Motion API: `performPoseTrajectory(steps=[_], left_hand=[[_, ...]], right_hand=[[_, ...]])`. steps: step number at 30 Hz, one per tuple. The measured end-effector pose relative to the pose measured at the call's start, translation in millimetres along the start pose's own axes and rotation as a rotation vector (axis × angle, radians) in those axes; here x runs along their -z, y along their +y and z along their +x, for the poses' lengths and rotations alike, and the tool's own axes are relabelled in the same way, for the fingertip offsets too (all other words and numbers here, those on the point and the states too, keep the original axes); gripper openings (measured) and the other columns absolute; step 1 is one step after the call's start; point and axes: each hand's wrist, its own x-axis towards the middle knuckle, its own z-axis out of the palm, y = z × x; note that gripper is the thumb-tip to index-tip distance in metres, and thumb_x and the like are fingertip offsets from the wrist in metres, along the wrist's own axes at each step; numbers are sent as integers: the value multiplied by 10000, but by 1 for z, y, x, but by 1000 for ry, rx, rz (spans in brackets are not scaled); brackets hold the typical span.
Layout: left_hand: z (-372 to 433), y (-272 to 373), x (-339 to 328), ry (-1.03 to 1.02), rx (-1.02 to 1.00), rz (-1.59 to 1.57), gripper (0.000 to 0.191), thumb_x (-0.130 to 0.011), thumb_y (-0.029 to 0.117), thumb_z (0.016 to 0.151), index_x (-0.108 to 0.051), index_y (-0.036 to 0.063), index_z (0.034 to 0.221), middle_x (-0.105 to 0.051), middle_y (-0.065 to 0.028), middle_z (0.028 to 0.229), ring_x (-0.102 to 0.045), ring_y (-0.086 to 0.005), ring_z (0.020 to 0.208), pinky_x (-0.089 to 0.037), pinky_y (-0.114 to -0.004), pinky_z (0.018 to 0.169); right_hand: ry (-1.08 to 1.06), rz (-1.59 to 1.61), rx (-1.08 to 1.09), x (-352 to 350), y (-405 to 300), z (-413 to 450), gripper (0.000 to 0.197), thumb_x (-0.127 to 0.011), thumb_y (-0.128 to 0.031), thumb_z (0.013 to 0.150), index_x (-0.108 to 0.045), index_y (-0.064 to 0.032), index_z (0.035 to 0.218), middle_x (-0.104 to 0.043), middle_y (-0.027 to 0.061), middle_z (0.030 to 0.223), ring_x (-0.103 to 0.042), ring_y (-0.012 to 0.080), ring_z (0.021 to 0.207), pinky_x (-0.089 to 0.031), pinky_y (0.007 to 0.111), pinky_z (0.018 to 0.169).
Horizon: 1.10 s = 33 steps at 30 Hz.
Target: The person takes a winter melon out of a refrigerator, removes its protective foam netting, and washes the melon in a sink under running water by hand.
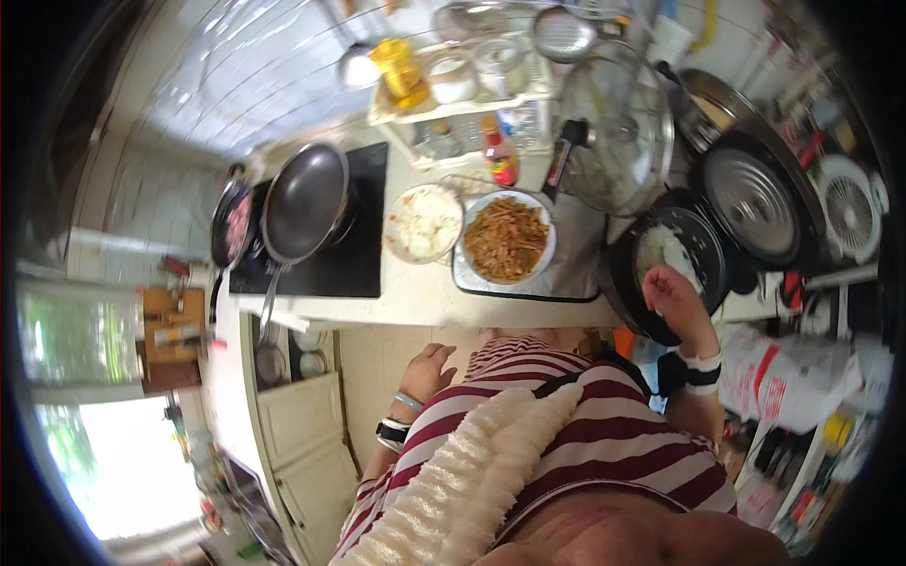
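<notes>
My right hand [674, 301] is over the near rim of an open black rice cooker [716, 244], its fingers curled. White rice [662, 247] shows inside the pot, and whether the hand holds a utensil there is hidden. The cooker's lid [752, 194] stands raised on the far right. Down at my left side hangs my left hand [428, 371], empty, fingers apart, in front of the counter. A plate of brown shredded food [507, 237] rests on a silvery mat, and a bowl of white rice with orange bits [425, 224] stands just left of it.
At left, a frying pan [308, 201] sits tilted on the black cooktop [364, 233], beside a smaller pan of pink meat [237, 226]. A glass lid [619, 134] leans behind the mat. A red sauce bottle [501, 156] stands by a white rack [460, 110]. A plastic bag [793, 382] hangs right.
</notes>
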Motion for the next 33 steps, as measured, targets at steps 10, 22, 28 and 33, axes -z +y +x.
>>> performPoseTrajectory(steps=[10,22,28,33], left_hand=[[-99,-15,-44,94,475,-189,532,-451,-53,671,-534,91,1176,-562,-168,1091,-576,-346,947,-480,-385,825],[-301,-153,-194,62,1064,-647,748,-730,114,592,-459,115,1288,-608,-146,1118,-583,-290,1027,-472,-358,887],[-433,-184,-303,358,1514,-975,813,-797,142,576,-432,65,1298,-625,-124,1059,-606,-244,962,-499,-348,844],[-429,-134,-272,538,1702,-1038,673,-730,155,660,-467,46,1270,-662,-136,929,-654,-231,780,-526,-338,721]], right_hand=[[-421,-86,51,-69,-6,48,268,-450,-246,956,-532,-16,846,-487,9,673,-442,87,615,-375,219,586],[-561,-160,204,-216,8,64,151,-525,-84,900,-577,4,1010,-562,10,783,-514,77,695,-426,207,637],[-860,-211,31,-322,-1,49,366,-506,-101,914,-456,-19,1267,-594,64,965,-555,110,828,-449,239,762],[-992,-305,26,-394,-12,52,305,-503,-93,912,-492,-1,1203,-593,63,944,-561,116,822,-460,246,755]])
